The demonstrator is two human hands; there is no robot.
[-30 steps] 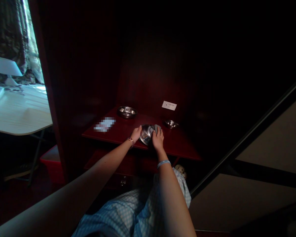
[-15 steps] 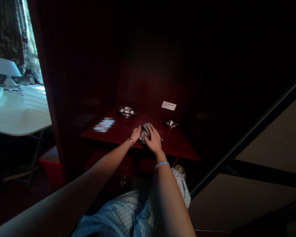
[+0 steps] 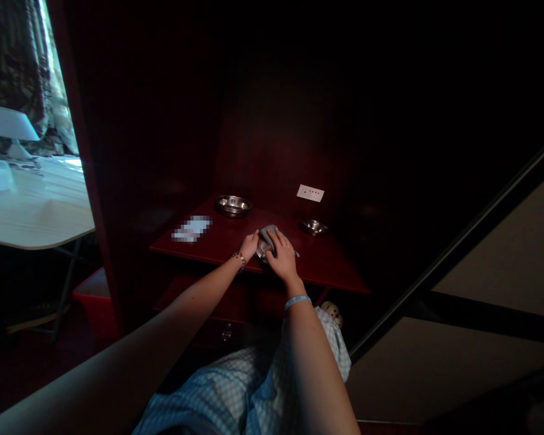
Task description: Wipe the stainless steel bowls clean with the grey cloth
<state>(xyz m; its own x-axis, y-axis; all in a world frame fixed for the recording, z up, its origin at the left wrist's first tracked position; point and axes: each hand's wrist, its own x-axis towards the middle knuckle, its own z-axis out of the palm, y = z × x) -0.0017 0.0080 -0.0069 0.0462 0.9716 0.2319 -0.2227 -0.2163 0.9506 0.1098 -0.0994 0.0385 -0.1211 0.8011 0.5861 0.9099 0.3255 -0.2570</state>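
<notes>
A shiny metal bowl (image 3: 262, 249) is between my hands, over the front part of the dark red desk top (image 3: 217, 240). My left hand (image 3: 249, 244) grips the bowl's left rim, thumb on top. A grey cloth (image 3: 268, 233) lies against the inside of the bowl, and my right hand (image 3: 281, 252) presses it there with the fingers bent over it. Part of the cloth sticks out to the right of that hand. Most of the bowl's right side is hidden by the right hand and cloth.
Behind stand a larger metal bowl (image 3: 233, 206) at left and a small metal dish (image 3: 314, 227) at right, below a white wall socket (image 3: 310, 193). A blurred-out flat item (image 3: 192, 229) lies at the left. Farther left are a pale table (image 3: 40, 211) with a lamp (image 3: 11, 124) and a red bin (image 3: 97, 302).
Almost nothing differs. The grey cloth has shifted slightly within the bowl under my right hand, while my left hand keeps its grip on the rim.
</notes>
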